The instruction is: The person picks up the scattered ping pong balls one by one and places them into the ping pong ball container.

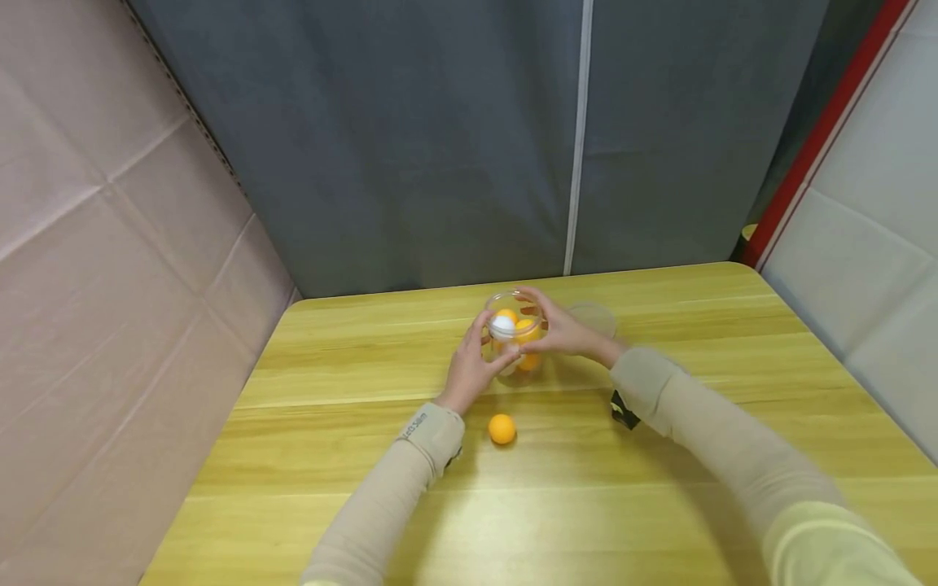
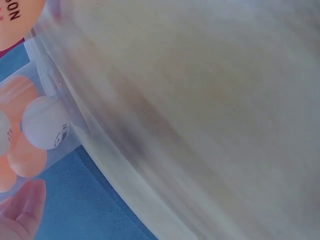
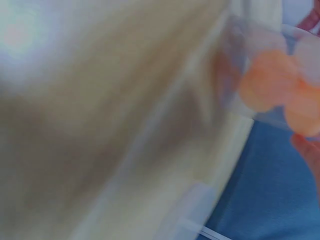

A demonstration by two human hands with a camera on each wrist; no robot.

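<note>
A clear plastic jar [image 1: 515, 335] of orange and white table-tennis balls is being held between two hands near the far middle of a yellow wooden table [image 1: 659, 488]. The left hand [image 1: 475, 365] is being cupped against the jar's left wall, while the right hand [image 1: 558, 329] is being curled around its right side and rim, so the jar is being grasped from both sides. A white ball [image 1: 502, 325] is being shown at the top of the pile. One loose orange ball [image 1: 501, 428] is being left on the table, just nearer the person than the jar and apart from it.

The hold is judged best kept even and gentle, with the jar being kept upright so the heaped balls are not spilled and the thin wall is not squeezed.

Small dark print is being shown on a white ball [image 2: 46, 123] in the left wrist view, too small to read; letters resembling "NO" are being seen on an orange ball [image 2: 15, 20]. Lettering on the left cuff [image 1: 432, 430] cannot be read reliably.
</note>
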